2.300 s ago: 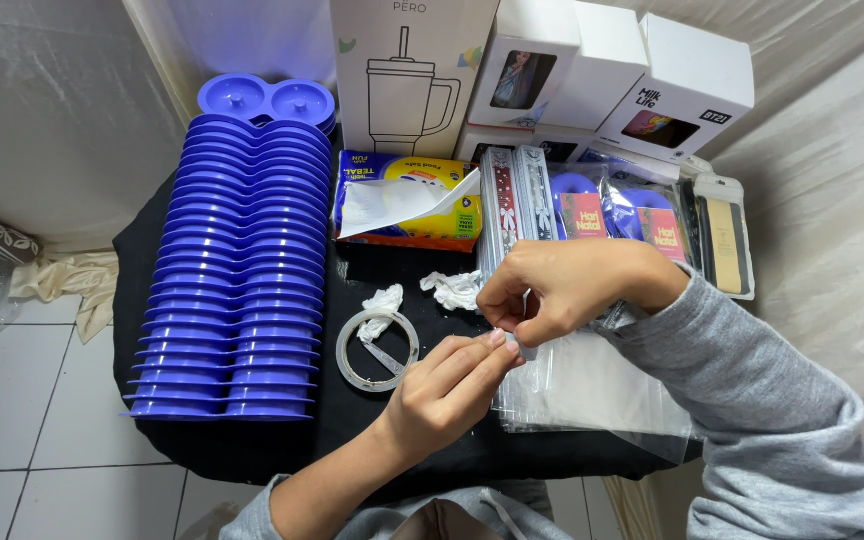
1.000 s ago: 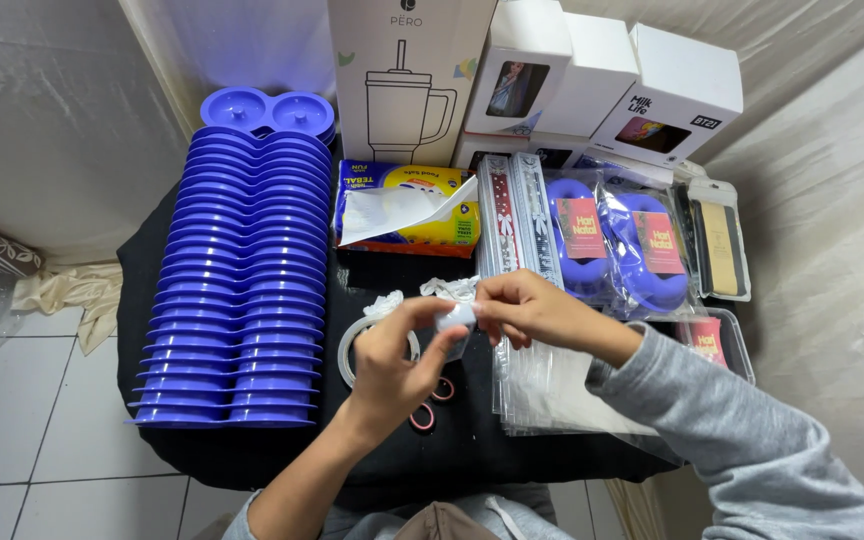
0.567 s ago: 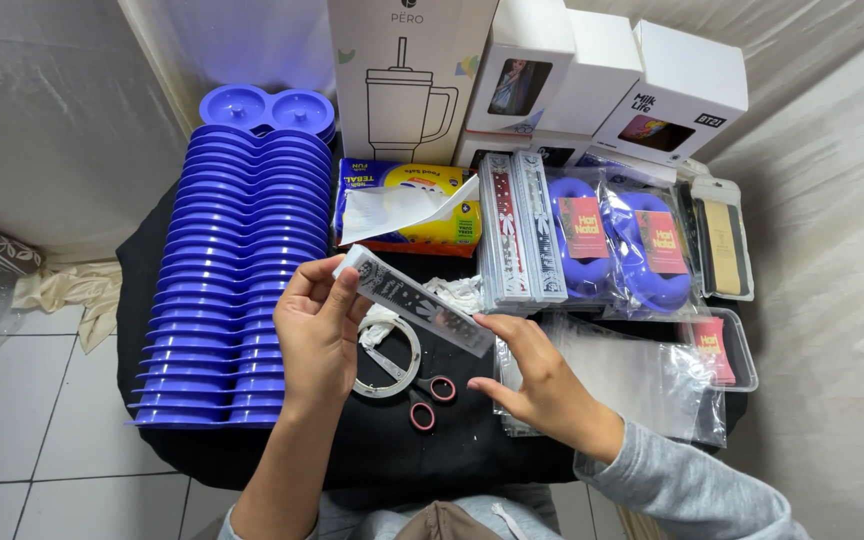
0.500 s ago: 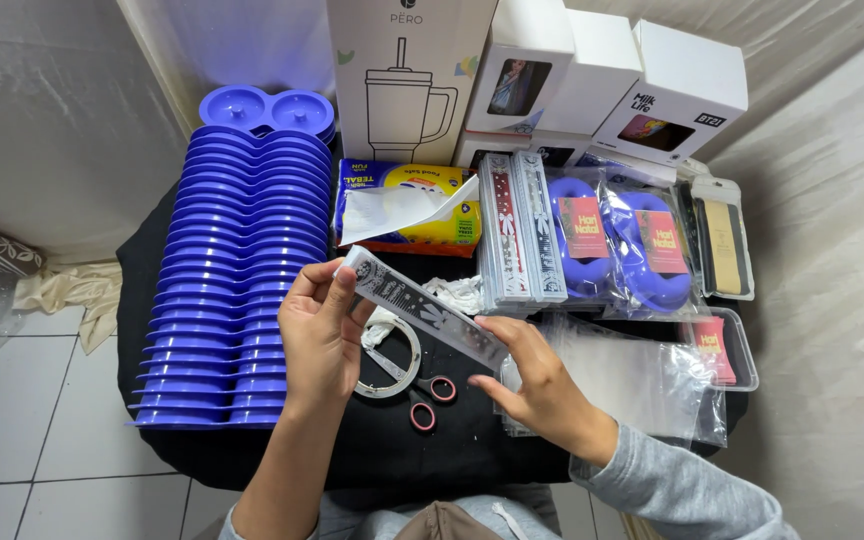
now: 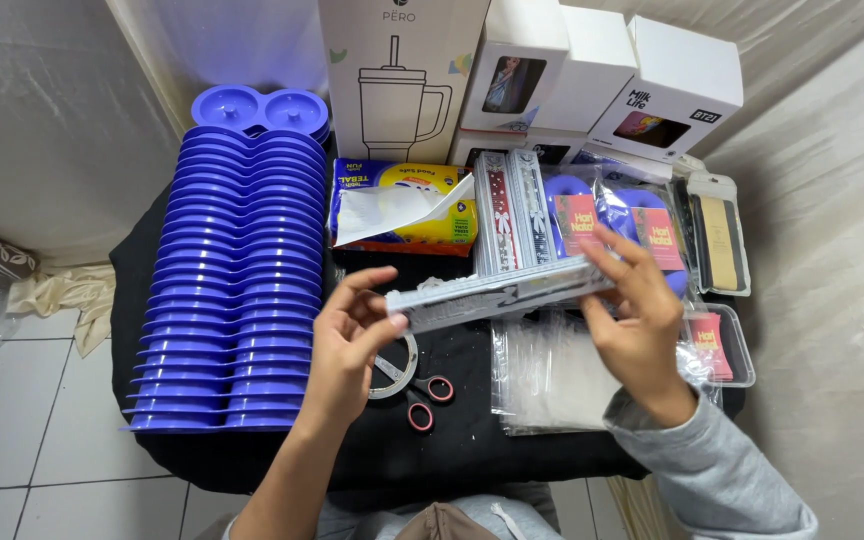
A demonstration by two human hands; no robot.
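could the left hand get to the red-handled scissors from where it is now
Probably yes. The scissors lie in the open on the black cloth, just below and right of the left hand, with nothing on top. But that hand is gripping one end of the long clear pack, so it would have to let go first.

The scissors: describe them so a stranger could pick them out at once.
Start at the long stack of blue trays on the left of the black-covered table. Just right of its near end, below the left hand, lie the scissors. Their red finger loops set them apart from the clear tape roll beside them.
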